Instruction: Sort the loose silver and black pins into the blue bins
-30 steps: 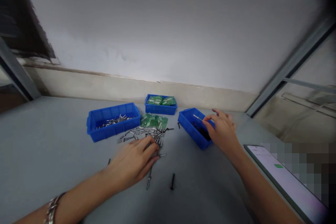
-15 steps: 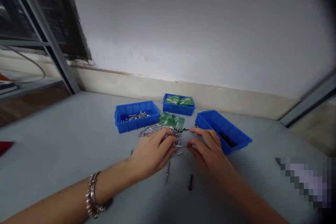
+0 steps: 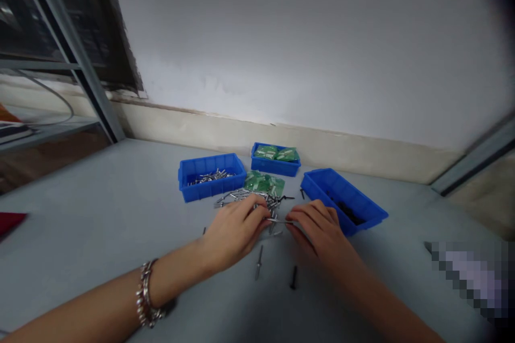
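A slim silver metal pin (image 3: 278,221) spans the gap between my two hands, just above the table. Its left end is pinched in the thumb and fingers of my left hand (image 3: 237,230). My right hand (image 3: 319,228) has thumb and fingers closed on its other end. Behind the fingers lies a loose pile of similar silver pins (image 3: 245,194), partly hidden by my left hand. Nearer to me, a single silver pin (image 3: 258,263) and a black screw (image 3: 294,278) lie on the table.
A blue bin (image 3: 211,188) of silver parts stands left, and another blue bin (image 3: 277,166) with green packets is behind. The right blue bin (image 3: 364,208) holds dark pieces. A green packet (image 3: 257,180) lies between them. A red object (image 3: 11,222) lies far left.
My right index finger has come down from beside the dark piece at the pile toward the thumb, closing at the pin's end. My left hand keeps its pinch. The view has shifted slightly.
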A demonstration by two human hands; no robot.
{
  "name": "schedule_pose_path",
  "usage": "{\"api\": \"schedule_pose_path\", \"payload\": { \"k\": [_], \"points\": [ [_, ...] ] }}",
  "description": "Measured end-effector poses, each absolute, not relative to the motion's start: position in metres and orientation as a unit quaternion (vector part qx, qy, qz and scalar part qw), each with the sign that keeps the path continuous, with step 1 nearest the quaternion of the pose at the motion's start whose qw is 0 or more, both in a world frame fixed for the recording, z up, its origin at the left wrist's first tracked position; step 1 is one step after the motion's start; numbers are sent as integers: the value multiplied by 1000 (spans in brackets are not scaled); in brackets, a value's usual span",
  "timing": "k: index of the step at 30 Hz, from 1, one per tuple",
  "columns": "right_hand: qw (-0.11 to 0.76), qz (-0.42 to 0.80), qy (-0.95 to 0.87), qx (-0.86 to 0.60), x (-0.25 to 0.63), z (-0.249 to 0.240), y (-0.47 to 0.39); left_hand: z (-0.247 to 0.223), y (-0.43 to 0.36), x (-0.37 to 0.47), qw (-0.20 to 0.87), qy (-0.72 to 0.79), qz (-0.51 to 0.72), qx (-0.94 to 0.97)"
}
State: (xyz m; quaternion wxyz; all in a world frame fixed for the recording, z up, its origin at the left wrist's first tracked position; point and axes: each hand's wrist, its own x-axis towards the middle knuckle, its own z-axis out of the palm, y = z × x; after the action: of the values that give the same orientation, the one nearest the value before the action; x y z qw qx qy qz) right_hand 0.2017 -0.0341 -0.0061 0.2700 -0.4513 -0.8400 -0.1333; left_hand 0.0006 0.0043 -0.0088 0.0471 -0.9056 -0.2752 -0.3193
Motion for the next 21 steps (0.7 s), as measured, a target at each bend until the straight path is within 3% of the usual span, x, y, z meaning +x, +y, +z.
{"api": "schedule_pose_path", "payload": {
  "k": [15, 21],
  "points": [
    [257, -130, -848, -444, 205, -8, -34, -10, 5, 1, 44, -280, -331, -900],
    [289, -113, -845, -436, 202, -4, -35, -9, 4, 1, 43, -285, -314, -904]
  ]
}}
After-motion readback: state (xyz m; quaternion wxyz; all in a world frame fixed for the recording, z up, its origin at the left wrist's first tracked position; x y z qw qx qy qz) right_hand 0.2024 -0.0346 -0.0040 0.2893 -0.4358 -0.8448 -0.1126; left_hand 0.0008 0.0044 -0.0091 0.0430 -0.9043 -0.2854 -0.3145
